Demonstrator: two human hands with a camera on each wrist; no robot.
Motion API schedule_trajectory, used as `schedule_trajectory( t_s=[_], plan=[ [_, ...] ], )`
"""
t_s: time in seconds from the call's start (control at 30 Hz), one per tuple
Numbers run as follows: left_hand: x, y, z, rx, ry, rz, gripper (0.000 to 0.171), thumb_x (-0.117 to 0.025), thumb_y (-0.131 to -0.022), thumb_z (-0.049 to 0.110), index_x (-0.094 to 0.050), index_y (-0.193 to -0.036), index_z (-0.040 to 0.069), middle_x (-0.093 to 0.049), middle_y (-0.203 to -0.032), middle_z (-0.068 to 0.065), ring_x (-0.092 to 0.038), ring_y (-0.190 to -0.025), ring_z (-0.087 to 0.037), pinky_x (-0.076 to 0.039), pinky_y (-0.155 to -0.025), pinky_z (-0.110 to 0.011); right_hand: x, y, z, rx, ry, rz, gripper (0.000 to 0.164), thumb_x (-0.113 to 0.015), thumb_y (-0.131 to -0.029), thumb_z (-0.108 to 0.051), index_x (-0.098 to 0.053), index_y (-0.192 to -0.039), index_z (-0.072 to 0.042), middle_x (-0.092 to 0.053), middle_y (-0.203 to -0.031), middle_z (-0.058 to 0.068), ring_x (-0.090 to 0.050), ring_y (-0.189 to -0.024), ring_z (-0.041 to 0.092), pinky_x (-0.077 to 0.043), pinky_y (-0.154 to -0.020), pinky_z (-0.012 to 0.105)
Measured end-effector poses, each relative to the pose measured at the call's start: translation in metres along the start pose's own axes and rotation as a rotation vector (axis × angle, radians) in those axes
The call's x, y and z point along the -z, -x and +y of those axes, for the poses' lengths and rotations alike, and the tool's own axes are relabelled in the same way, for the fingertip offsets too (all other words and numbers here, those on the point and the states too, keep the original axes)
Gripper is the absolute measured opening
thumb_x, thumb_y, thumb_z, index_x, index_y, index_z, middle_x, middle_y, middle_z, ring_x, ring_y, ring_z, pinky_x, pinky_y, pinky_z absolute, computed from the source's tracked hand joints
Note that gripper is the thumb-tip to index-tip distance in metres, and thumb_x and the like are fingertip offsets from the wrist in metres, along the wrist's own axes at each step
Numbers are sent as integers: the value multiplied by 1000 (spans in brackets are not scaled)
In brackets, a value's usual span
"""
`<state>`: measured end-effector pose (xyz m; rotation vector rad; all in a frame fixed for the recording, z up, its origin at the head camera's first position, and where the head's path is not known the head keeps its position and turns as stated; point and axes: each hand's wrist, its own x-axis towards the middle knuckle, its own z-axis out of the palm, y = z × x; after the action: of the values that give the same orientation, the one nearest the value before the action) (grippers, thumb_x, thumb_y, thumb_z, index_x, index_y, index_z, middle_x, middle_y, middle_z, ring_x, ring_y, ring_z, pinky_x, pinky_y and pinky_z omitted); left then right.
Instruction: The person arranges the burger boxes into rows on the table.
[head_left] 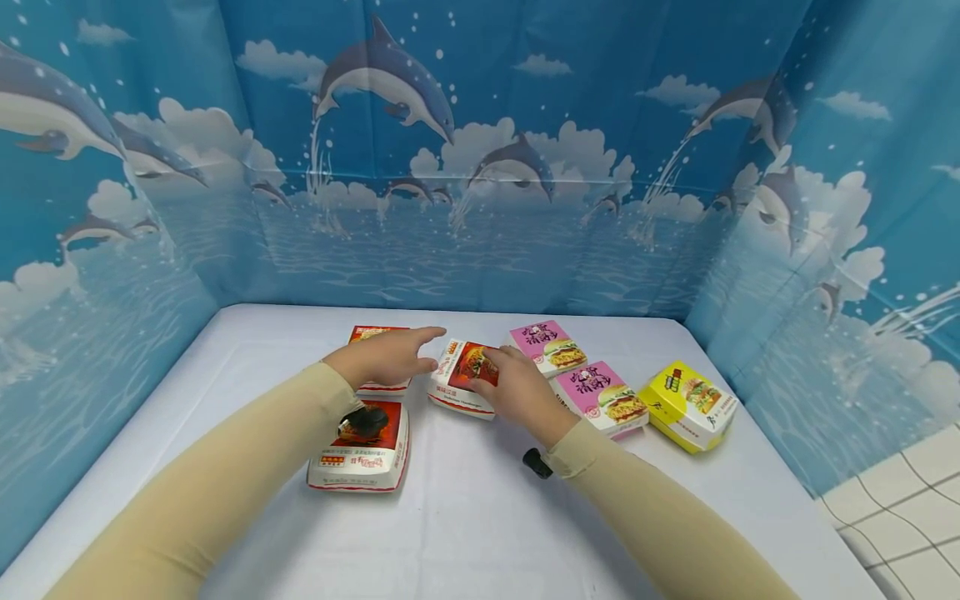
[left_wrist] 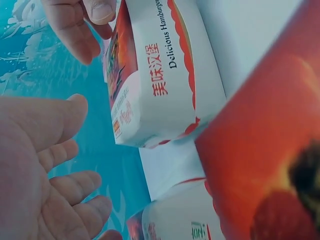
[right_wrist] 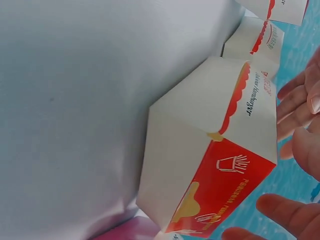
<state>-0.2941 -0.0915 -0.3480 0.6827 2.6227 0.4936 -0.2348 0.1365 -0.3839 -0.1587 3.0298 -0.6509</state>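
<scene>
Left grip (head_left: 393,357), right grip (head_left: 521,392) released near middle burger box (head_left: 456,379); pink boxes (head_left: 598,393), yellow box (head_left: 684,404) rightward

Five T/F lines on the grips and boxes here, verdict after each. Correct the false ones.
1. The left grip has no box in it. True.
2. In the head view, the right grip is over the middle red-and-white box. True.
3. There are three pink boxes. False: there are two, the far pink box and the near pink box.
4. The box farthest to the right is pink. False: it is the yellow box.
5. The middle red-and-white box has the word "Delicious" printed on its side. True.
</scene>
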Motion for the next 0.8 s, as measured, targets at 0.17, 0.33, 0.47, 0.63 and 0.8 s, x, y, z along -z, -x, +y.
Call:
schedule_trajectory(
  t_s=[0.17,0.33,0.47,0.63,0.8],
  plan=[
    [-3,-7,4,-4,-32,-6,70,-56,-109,43,-24,-169,29,-37,-171,-7,-42,-154,-31,-34,-125,-57,-2,1,2,6,12,3,71,-73,-98,-46,-52,-156,-11,-44,-164,18,-45,-151,36,-45,-119,54],
    [-7,-16,8,-3,-49,-23,70,-58,-108,42,-26,-169,29,-39,-170,-7,-42,-154,-30,-34,-126,-56,-4,1,5,4,25,-4,67,-72,-99,-46,-55,-154,-12,-45,-164,17,-45,-151,35,-46,-118,53],
    [-11,-21,11,-2,-55,-44,69,-59,-108,40,-29,-168,26,-34,-172,-6,-39,-156,-29,-31,-128,-55,-5,1,7,6,13,-9,65,-72,-100,-44,-56,-153,-10,-44,-164,17,-46,-150,37,-44,-119,53],
    [-15,-23,12,3,-55,-69,66,-60,-108,35,-33,-166,24,-30,-174,-5,-34,-159,-28,-29,-129,-54,-7,0,10,19,14,-5,64,-70,-101,-43,-56,-153,-9,-43,-165,18,-46,-149,38,-43,-121,52],
    [-17,-24,14,3,-82,-68,63,-60,-108,34,-36,-165,23,-34,-172,-6,-36,-158,-28,-31,-128,-54,-8,1,11,33,32,-2,62,-69,-102,-43,-56,-153,-10,-42,-165,19,-46,-150,38,-43,-121,51]
  ],
)
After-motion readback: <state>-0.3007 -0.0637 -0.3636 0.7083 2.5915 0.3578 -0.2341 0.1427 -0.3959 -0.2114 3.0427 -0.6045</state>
